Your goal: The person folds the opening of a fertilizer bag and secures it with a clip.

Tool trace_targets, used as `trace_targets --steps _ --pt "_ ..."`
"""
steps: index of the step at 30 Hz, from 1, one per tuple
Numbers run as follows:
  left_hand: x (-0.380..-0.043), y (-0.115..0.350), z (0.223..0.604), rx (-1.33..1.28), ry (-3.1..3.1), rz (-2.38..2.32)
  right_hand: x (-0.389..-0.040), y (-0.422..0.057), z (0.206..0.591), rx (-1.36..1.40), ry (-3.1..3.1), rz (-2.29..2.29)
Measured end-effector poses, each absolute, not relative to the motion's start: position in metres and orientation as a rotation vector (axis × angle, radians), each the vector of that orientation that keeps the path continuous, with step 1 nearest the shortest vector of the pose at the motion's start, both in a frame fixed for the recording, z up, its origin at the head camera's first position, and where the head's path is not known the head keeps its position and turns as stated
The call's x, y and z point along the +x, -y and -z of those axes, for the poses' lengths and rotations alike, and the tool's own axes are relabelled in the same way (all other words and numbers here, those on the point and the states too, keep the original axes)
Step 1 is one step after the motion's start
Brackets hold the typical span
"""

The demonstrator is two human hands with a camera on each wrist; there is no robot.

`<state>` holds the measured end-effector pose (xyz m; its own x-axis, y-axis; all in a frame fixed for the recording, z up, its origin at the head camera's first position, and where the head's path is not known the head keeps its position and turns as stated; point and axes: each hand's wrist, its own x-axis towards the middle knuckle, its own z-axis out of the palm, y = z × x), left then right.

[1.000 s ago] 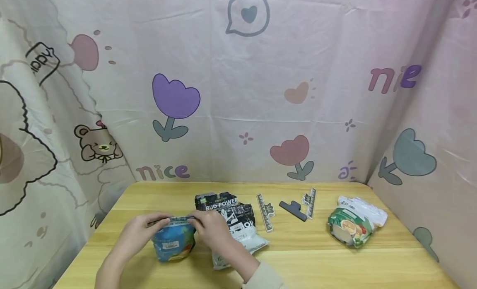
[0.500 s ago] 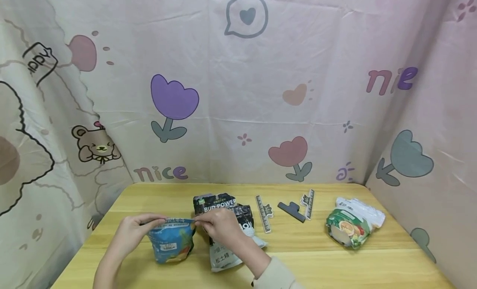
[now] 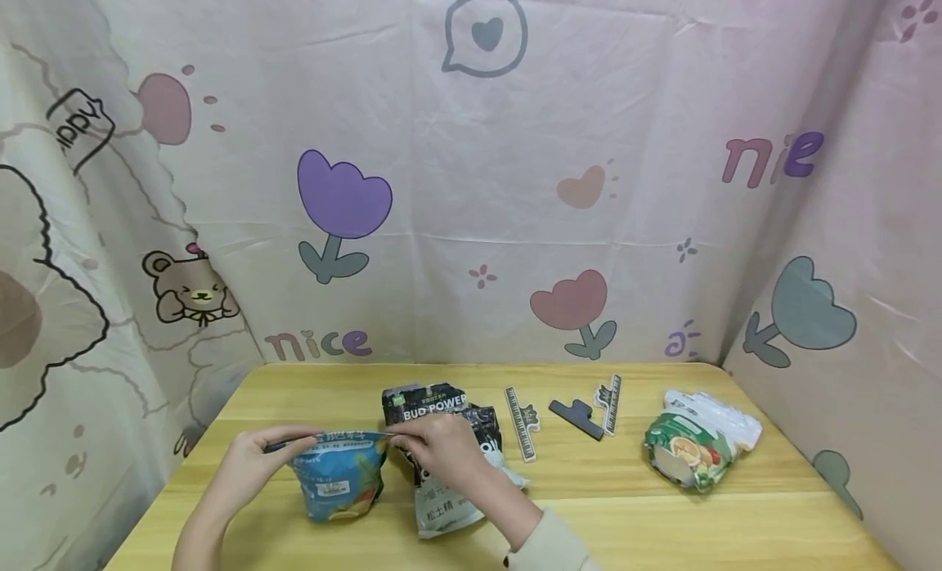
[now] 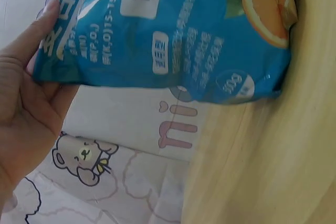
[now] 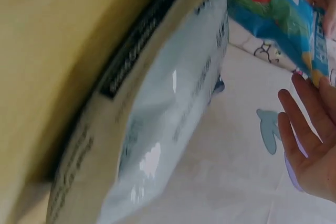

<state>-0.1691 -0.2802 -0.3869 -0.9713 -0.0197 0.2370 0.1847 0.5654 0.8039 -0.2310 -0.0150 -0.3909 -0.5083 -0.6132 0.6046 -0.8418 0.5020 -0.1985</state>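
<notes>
A blue fertilizer bag (image 3: 340, 483) with fruit pictures and a white label stands on the table at the left. My left hand (image 3: 250, 469) pinches the left end of its top edge, thumb in front and fingers behind. At the opposite end, my right hand (image 3: 441, 447) pinches the other top corner between thumb and forefinger. The top edge is stretched nearly straight between both hands. In the left wrist view the bag (image 4: 178, 40) shows an orange slice and small print. In the right wrist view, the other fingers of my right hand (image 5: 315, 150) are spread.
Behind and below my right hand lie black BUD POWER bags (image 3: 419, 399) and a white bag (image 3: 445, 510). Further right are two ruler-patterned clips, one left (image 3: 522, 424) and one right (image 3: 612, 406), with a dark clip (image 3: 577, 418) between them. A green-and-white bag (image 3: 692, 447) lies at far right.
My hands have moved apart along the top of the blue fertilizer bag, left hand leftward and right hand rightward. The bag's top edge is now pulled wider and straighter.
</notes>
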Motion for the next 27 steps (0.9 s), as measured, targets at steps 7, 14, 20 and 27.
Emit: trace_targets --steps 7,14,20,27 --pt "-0.167 0.284 0.391 -0.144 2.555 1.363 -0.253 -0.02 0.376 1.058 2.517 -0.642" --pt "-0.165 0.285 0.388 -0.11 2.576 1.357 -0.29 -0.067 0.377 0.727 2.671 -0.709" --pt "-0.165 0.284 0.386 -0.087 2.584 1.389 -0.315 -0.094 0.396 0.389 2.784 -0.641" --pt "-0.165 0.285 0.389 -0.09 2.577 1.389 -0.328 -0.11 0.418 0.245 2.959 -0.488"
